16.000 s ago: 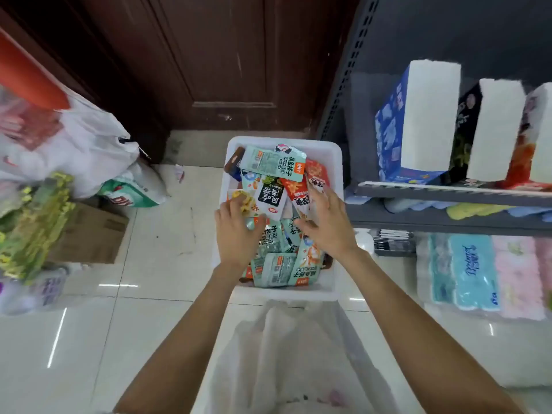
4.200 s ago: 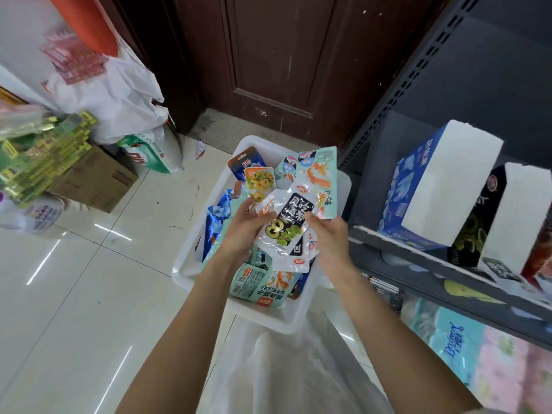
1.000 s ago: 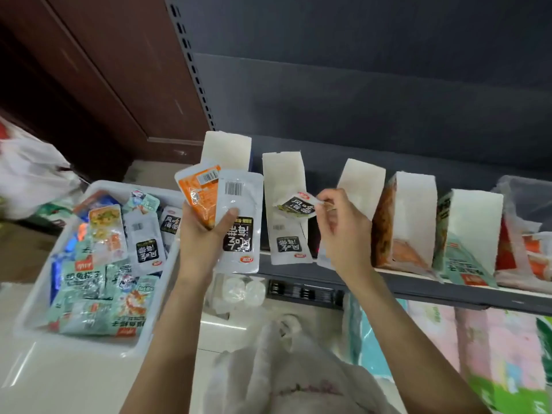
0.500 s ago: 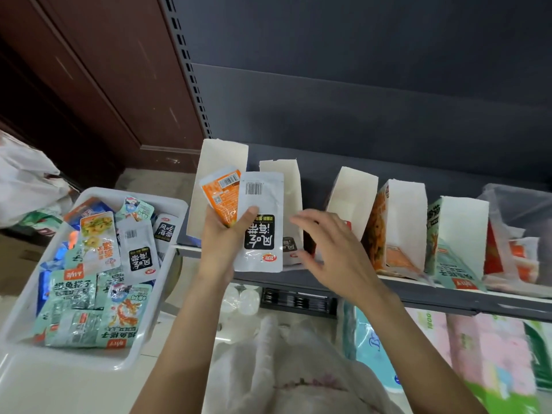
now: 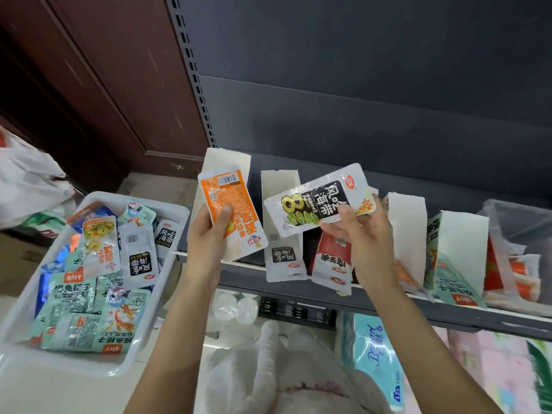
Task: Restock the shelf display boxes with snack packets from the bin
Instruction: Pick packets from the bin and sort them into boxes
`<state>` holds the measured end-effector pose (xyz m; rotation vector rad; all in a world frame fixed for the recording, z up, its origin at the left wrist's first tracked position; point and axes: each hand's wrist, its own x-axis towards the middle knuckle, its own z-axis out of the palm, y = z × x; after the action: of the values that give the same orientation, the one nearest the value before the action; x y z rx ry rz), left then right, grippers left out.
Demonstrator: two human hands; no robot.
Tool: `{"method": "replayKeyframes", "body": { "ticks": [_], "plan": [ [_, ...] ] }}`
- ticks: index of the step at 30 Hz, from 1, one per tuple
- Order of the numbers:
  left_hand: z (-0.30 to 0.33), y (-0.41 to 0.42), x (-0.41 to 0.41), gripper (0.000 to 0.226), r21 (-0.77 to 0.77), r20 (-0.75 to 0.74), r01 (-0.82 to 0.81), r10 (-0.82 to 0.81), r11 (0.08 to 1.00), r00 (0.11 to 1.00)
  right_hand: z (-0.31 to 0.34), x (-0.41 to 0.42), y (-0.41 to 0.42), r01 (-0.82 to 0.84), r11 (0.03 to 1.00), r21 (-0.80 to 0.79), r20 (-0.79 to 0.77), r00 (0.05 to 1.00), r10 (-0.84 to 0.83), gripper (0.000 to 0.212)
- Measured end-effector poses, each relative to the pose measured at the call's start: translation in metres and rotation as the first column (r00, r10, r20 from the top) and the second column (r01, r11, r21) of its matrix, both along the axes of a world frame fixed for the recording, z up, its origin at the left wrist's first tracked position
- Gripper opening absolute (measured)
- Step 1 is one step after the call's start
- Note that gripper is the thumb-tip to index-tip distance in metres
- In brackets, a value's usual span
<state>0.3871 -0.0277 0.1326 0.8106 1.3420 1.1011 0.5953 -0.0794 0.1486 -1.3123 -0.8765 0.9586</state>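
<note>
My left hand [image 5: 207,234] grips an orange snack packet [image 5: 230,204], held upright in front of the leftmost display box [image 5: 236,158]. My right hand [image 5: 366,234] pinches a white-and-black seaweed packet [image 5: 316,198], turned sideways over the second display box [image 5: 279,180], which holds a matching packet [image 5: 283,261]. A red-and-white packet [image 5: 331,264] leans in the box beside it. The white bin [image 5: 167,282] on the floor to the left holds several mixed packets.
Several more display boxes [image 5: 460,234] stand along the dark grey shelf [image 5: 448,316] to the right. Tissue packs [image 5: 376,354] lie under the shelf. A white plastic bag [image 5: 27,180] sits at far left by a brown door [image 5: 119,85].
My right hand took the white-and-black packet out of my left hand and turned it sideways over the second box. My left hand now holds only the orange packet.
</note>
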Motion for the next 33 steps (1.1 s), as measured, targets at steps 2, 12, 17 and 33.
{"method": "replayKeyframes", "body": {
  "ticks": [2, 12, 17, 33],
  "plan": [
    [0.001, -0.001, -0.008, 0.009, 0.028, -0.073, 0.015, -0.013, 0.999, 0.997, -0.006, -0.001, 0.008, -0.008, 0.998, -0.066, 0.08, 0.997, 0.013, 0.026],
    [-0.002, -0.006, -0.011, 0.03, 0.017, -0.197, 0.051, -0.047, 0.999, 0.979, -0.049, -0.024, 0.013, -0.334, 0.94, -0.073, 0.911, 0.361, 0.199, 0.013],
    [0.0, -0.007, -0.005, 0.026, -0.037, -0.13, 0.047, -0.052, 0.998, 0.99, -0.051, -0.018, 0.002, -0.388, 0.893, -0.226, 0.944, 0.139, 0.299, 0.018],
    [0.012, -0.026, 0.09, 0.023, 0.017, -0.342, 0.58, -0.541, 0.814, 0.769, -0.008, 0.018, -0.057, -0.172, 0.959, 0.225, 0.969, 0.143, -0.201, 0.03]
  ]
}}
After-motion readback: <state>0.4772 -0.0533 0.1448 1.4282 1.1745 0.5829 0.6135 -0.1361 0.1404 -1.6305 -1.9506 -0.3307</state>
